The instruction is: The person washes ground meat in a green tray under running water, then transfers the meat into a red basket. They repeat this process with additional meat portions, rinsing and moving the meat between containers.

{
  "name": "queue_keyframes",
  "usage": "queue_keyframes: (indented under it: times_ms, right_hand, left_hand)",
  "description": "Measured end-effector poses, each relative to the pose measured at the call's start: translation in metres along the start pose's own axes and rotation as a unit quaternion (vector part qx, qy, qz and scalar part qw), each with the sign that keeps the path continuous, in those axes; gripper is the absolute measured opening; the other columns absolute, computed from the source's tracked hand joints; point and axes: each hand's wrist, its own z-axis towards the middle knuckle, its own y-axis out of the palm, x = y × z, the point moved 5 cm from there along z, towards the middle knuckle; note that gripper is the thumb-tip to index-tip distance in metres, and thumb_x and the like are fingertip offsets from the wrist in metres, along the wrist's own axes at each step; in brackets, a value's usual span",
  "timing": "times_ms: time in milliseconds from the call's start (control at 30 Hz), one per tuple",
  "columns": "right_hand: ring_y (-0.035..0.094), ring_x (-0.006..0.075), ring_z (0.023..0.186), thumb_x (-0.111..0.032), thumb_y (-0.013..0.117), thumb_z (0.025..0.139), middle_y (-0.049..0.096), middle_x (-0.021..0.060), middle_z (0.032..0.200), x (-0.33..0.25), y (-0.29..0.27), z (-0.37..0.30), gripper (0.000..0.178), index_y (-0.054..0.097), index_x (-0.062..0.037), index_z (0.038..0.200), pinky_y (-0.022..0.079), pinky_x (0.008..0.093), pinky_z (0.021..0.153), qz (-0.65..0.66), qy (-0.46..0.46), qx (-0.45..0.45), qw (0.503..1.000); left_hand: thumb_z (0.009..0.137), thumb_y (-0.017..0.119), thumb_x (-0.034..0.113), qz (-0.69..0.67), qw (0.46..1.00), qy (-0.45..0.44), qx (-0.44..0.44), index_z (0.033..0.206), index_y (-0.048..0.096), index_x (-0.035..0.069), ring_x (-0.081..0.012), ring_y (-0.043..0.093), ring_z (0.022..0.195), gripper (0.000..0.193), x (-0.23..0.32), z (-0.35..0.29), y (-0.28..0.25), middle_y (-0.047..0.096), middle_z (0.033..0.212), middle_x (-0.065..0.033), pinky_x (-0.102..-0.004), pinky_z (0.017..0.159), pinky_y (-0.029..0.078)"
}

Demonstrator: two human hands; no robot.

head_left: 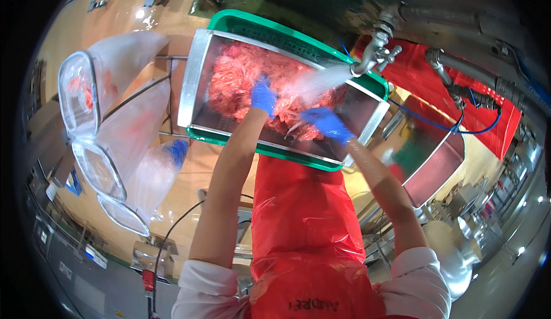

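Head view: over tan floor point(186, 178), left hand point(264, 96) and right hand point(328, 125) touch meat point(232, 78) in tub point(195, 78), grips unclear.

The blue-gloved left hand point(263, 96) rests on pink-red meat point(235, 78) in a metal tub point(193, 81); the blue-gloved right hand point(330, 125) touches the meat's near edge. Neither grip is clear. Water point(318, 82) sprays from a metal tap point(376, 52) onto the meat. A green crate point(252, 19) shows beyond and below the tub. 3 clear bags point(117, 66) hang open at left.
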Motion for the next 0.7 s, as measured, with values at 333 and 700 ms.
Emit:
queue_keyframes:
  times_ms: [333,700]
  right_hand:
    - [0.054,0.0332,0.105,-0.018,0.046,0.09,0.055,0.0224,0.115,-0.166,-0.087,-0.007,0.033,0.048,0.0039,0.116,0.046,0.0434,0.091,0.34,0.101,-0.096,0.93]
    - [0.061,0.0154,0.088,-0.008,0.071,0.076,0.063,0.0084,0.1,-0.148,-0.101,0.007,0.036,0.058,0.0008,0.108,0.051,0.0283,0.08,0.123,-0.001,-0.137,0.983]
  left_hand:
    - [0.076,0.06,0.048,0.063,0.997,-0.021,-0.042,0.136,0.037,0.013,-0.0435,0.019,0.133,0.073,-0.057,-0.041,-0.118,0.022,0.145,-0.0189,-0.0654,0.099,0.021]
    - [0.075,0.063,0.023,0.113,0.947,0.219,0.208,0.118,0.053,0.006,-0.0267,0.047,0.113,0.047,0.045,0.056,-0.213,0.051,0.123,-0.0124,-0.0472,0.101,0.031]
